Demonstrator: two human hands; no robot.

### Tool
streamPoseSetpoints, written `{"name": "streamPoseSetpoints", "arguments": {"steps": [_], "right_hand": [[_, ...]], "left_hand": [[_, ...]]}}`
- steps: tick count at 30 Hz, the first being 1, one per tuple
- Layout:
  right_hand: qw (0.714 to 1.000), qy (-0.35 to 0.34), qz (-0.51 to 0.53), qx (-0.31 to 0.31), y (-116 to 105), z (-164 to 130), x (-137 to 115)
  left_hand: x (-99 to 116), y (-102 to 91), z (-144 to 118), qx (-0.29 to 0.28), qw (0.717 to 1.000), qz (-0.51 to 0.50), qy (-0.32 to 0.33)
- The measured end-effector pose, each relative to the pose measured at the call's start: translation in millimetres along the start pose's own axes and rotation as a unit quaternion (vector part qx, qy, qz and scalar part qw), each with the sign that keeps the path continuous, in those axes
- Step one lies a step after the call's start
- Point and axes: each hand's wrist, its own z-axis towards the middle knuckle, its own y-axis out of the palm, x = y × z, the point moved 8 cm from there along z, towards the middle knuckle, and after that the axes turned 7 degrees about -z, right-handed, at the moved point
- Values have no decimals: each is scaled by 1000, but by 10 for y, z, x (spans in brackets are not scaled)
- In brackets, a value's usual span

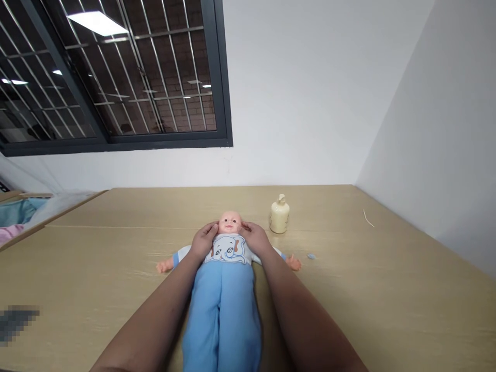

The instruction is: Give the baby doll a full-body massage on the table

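From the head camera, the doll (225,279) lies face up on the table (387,289), already dressed. Your left hand (203,242) and right hand (253,238) cup its head from both sides, fingers curled against it; the bottle (279,215), just right of the head, stands untouched.

Doll (227,274): light blue trousers, white top with grey elephant print. Bottle (279,216): cream. Table (387,289): pale wood grain. Window frame (222,77): dark grey.

Both forearms bare — no sleeves, rings or watch on the hands (228,240).
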Motion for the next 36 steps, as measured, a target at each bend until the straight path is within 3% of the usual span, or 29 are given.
{"name": "streamPoseSetpoints", "arguments": {"steps": [9, 14, 17, 20, 23, 27, 31, 36], "right_hand": [[999, -10, -44, 22, -37, -55, -85], [995, -42, -85, 40, -112, -120, -310], [991, -75, -101, 55, -280, -120, -536], [984, -108, -108, 89, -647, -97, -730], [971, -120, -133, 155, -1157, -98, -789], [954, -131, -185, 194, -1565, -120, -723], [947, -150, -231, 165, -1518, -104, -658], [943, -151, -267, 128, -1400, -53, -628]], "left_hand": [[25, -2, -16, 12, 999, 33, -2], [127, -3, -31, 22, 998, 57, 1], [294, -60, 28, 51, 997, 56, 9], [531, -28, 138, 88, 996, 32, 16], [725, 333, 243, 70, 997, -34, -1], [795, 1214, 263, -23, 982, -163, -94], [802, 1916, 198, -96, 936, -281, -189], [795, 2256, 223, -104, 888, -371, -252]]}}
